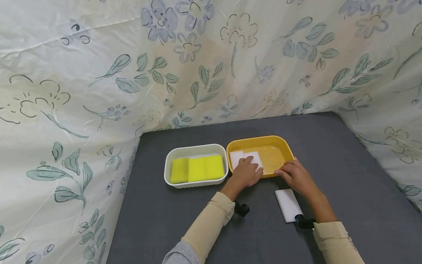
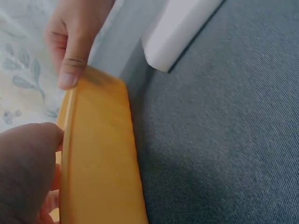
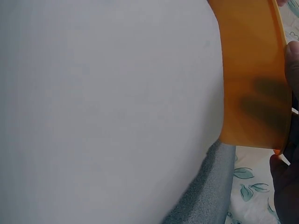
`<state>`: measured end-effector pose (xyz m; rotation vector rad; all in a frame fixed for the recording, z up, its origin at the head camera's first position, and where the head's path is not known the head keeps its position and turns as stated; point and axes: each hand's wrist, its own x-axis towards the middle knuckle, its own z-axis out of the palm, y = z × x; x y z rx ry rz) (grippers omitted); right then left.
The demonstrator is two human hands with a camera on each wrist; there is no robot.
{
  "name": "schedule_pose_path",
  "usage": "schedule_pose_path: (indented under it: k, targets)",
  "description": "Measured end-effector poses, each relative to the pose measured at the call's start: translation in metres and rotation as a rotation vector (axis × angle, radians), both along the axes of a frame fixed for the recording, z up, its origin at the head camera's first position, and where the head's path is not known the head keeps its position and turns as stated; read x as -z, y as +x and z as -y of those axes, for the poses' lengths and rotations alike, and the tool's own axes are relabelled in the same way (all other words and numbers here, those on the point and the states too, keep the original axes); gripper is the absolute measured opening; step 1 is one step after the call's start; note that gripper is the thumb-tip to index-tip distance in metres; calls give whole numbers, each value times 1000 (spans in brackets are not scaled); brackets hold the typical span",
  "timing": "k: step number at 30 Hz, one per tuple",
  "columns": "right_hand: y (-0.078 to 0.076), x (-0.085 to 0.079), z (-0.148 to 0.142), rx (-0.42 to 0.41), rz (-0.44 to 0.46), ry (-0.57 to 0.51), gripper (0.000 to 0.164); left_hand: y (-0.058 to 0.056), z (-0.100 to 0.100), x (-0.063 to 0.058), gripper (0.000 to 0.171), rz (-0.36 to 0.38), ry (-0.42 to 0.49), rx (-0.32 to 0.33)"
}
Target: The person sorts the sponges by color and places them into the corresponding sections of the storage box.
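Over the front left of the yellow tray [image 1: 275, 156], my left hand [image 1: 246, 172] reaches past the rim, its fingers spread on the white sponges [image 1: 236, 157] inside. Its thumb is close to the rim in the left wrist view. My right hand [image 1: 296, 176] grips the tray at its front right corner, thumb [image 2: 72, 70] against the rim. A loose white sponge [image 1: 287, 203] lies flat on the table below the right hand and looms large in the right wrist view. Part of the white sponges in the tray is hidden under the left hand.
Left of the yellow tray, close beside it, stands a white tray [image 1: 167, 172] with yellow sponges [image 1: 196, 168] in a row. Both stand on a dark grey table [image 1: 148, 220]. A floral curtain [image 1: 108, 73] hangs behind the table and along its sides.
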<state>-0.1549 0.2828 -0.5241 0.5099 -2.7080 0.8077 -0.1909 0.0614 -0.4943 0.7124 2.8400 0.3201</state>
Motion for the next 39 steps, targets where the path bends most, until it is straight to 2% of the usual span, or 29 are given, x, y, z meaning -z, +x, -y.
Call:
schedule_pose_path:
  k: [6,13,21,23,25,28,31,34,36,39]
  targets:
    - [-1,0,1,-10,-13,3,13,1,1,3,54,-13,-11,-38]
    - [-1,-1,3,-20,-18,-1,12,1,1,3,55,29,-34,-47]
    - [-1,-1,2,-28,-31,-8,11,2,0,3,54,9,-50,-53]
    - [-1,-1,2,-31,-37,-5,11,1,1,4,53,4,-38,-50]
    - [-1,0,2,-30,-34,-3,11,2,2,7,48,-25,25,-41]
    - [-1,0,1,-28,-33,-1,12,4,5,12,37,-157,226,39]
    - [-1,0,0,-22,-37,4,11,11,5,19,25,-368,454,200]
    - [-1,0,0,-23,-47,5,11,24,2,27,20,-540,572,361]
    - [-1,-1,0,-27,-43,-1,10,36,-3,33,18,-585,580,437]
    - [0,-2,0,-28,-22,-6,9,54,-12,43,17,-547,557,522]
